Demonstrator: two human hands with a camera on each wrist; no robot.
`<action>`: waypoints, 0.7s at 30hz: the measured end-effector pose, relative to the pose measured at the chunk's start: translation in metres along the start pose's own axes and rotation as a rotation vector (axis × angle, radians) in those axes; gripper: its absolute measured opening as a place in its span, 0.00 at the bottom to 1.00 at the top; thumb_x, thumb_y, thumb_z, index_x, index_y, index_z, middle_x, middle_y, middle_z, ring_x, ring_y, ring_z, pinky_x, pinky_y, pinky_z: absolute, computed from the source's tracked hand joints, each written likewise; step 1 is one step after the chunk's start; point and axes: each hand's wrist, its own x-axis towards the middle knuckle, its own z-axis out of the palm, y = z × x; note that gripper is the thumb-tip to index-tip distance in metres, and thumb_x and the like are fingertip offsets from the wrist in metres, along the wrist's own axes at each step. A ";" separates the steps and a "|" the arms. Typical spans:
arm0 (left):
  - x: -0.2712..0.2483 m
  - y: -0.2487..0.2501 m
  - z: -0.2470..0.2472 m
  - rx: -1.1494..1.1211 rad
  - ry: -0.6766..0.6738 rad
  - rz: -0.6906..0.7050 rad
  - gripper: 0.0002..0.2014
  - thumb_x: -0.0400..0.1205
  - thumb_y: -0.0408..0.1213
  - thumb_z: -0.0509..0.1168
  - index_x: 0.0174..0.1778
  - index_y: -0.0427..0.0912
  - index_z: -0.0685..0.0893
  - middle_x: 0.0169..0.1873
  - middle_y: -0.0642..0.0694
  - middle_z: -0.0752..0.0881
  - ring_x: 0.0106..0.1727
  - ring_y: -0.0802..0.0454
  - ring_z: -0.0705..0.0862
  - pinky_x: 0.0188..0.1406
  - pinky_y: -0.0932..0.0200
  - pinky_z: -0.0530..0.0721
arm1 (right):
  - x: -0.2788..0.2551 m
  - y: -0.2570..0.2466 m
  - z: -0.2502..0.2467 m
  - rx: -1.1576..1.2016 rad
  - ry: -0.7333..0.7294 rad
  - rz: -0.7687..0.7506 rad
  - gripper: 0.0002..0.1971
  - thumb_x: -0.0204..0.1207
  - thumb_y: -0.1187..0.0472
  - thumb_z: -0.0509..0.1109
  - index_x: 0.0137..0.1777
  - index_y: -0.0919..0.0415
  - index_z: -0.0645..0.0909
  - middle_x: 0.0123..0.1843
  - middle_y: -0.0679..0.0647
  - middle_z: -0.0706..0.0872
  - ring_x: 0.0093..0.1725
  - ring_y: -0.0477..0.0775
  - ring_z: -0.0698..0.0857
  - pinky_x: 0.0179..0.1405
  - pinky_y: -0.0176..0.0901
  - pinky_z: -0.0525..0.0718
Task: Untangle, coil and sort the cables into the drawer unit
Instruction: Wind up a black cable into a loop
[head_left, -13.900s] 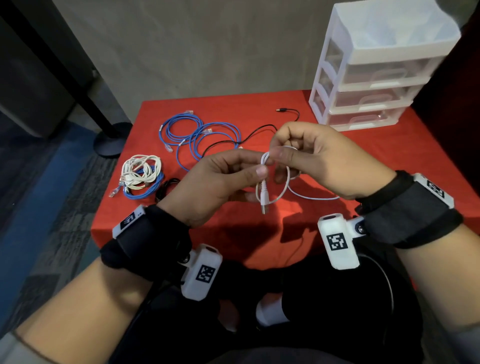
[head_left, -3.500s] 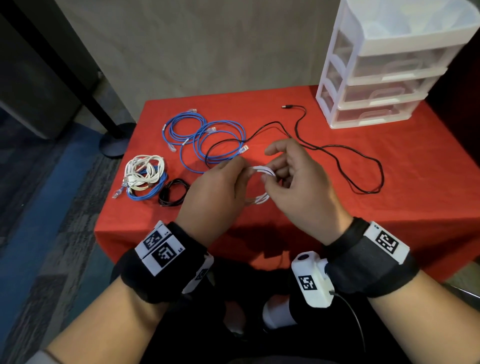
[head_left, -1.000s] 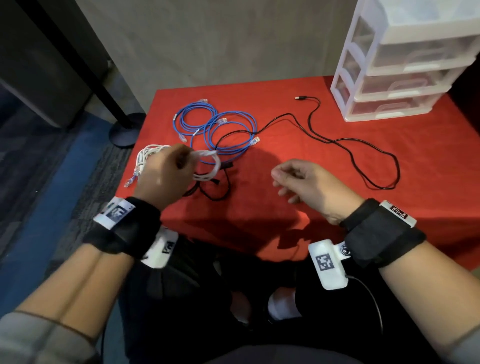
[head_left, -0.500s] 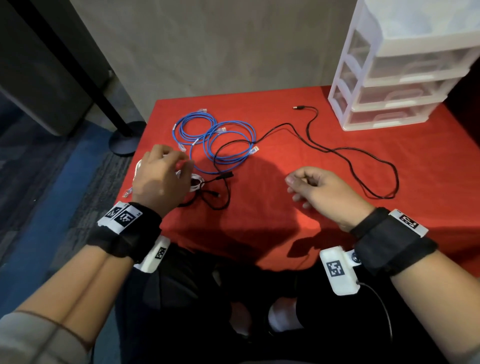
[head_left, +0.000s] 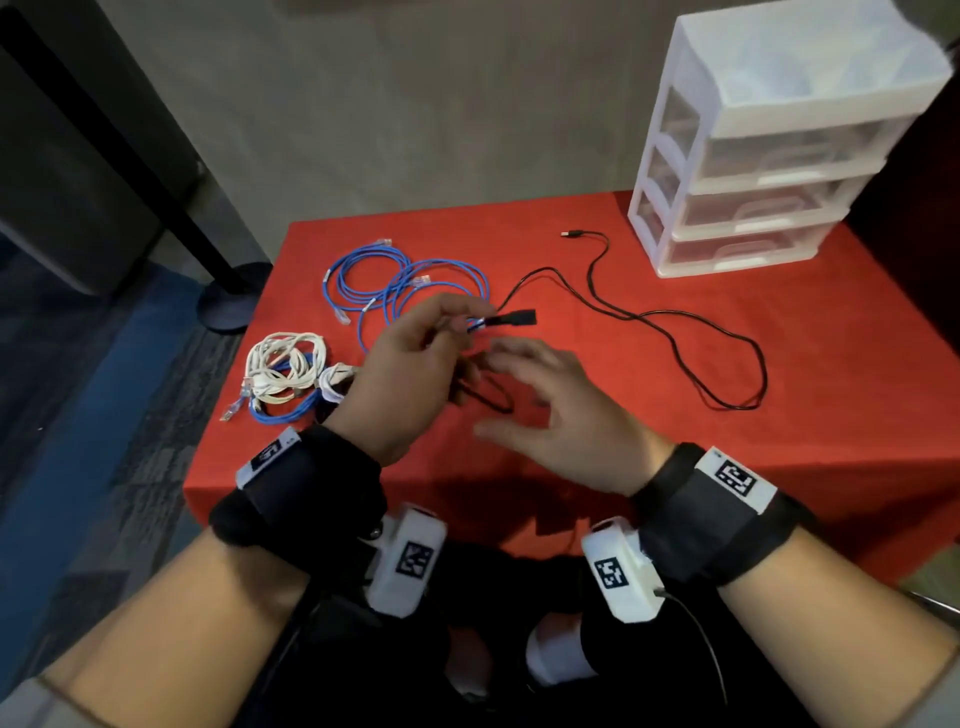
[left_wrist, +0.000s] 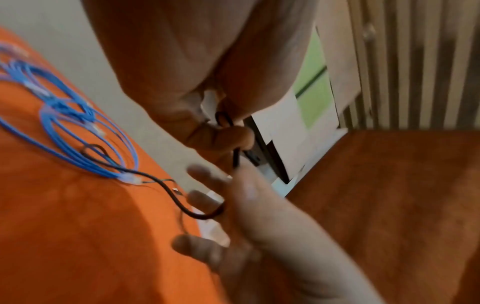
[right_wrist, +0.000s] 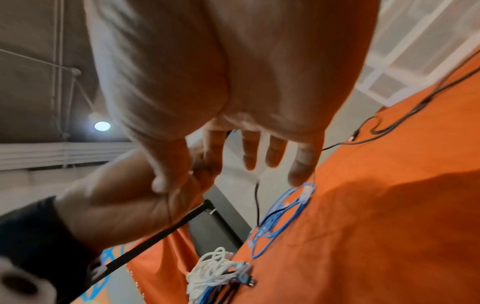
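Note:
My left hand (head_left: 457, 325) pinches a black cable (head_left: 488, 400) just behind its thick black plug (head_left: 511, 317), lifted above the red table (head_left: 649, 467); the pinch shows in the left wrist view (left_wrist: 233, 127). My right hand (head_left: 511, 384) hovers beside it with fingers spread, holding nothing, and a black loop hangs between the hands. A small white coil (head_left: 332, 387) lies next to the white-and-blue bundle (head_left: 283, 371). Loose blue cables (head_left: 410, 291) lie behind my hands. The white drawer unit (head_left: 753, 156) stands at the back right, drawers closed.
A long black cable (head_left: 675, 332) snakes across the middle of the table, its USB plug (head_left: 571, 235) pointing left near the drawer unit. A black stand base (head_left: 228, 306) sits on the floor off the table's left corner. The table's front edge is close to my wrists.
My left hand has left the white coil by the white-and-blue bundle, moved right and picked up the black cable. My right hand has opened and moved in towards it.

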 end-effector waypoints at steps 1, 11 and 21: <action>-0.001 0.010 0.001 -0.109 0.004 -0.011 0.16 0.91 0.29 0.55 0.56 0.50 0.86 0.33 0.50 0.79 0.27 0.58 0.80 0.25 0.63 0.80 | 0.004 -0.004 -0.002 0.020 0.041 -0.036 0.20 0.74 0.52 0.78 0.64 0.59 0.86 0.68 0.49 0.85 0.68 0.40 0.77 0.72 0.37 0.69; 0.000 0.005 -0.021 0.348 0.155 0.137 0.14 0.86 0.48 0.61 0.49 0.48 0.91 0.43 0.46 0.85 0.46 0.55 0.82 0.51 0.56 0.83 | 0.019 -0.020 -0.049 -0.017 0.130 -0.019 0.07 0.85 0.54 0.71 0.49 0.53 0.89 0.35 0.42 0.85 0.36 0.36 0.79 0.42 0.42 0.80; -0.013 0.023 -0.008 -0.087 -0.160 0.044 0.17 0.94 0.42 0.52 0.46 0.40 0.81 0.26 0.51 0.67 0.26 0.54 0.66 0.40 0.52 0.87 | 0.033 -0.024 -0.082 -0.122 0.131 -0.044 0.07 0.82 0.50 0.74 0.46 0.52 0.89 0.26 0.48 0.75 0.28 0.46 0.71 0.30 0.45 0.70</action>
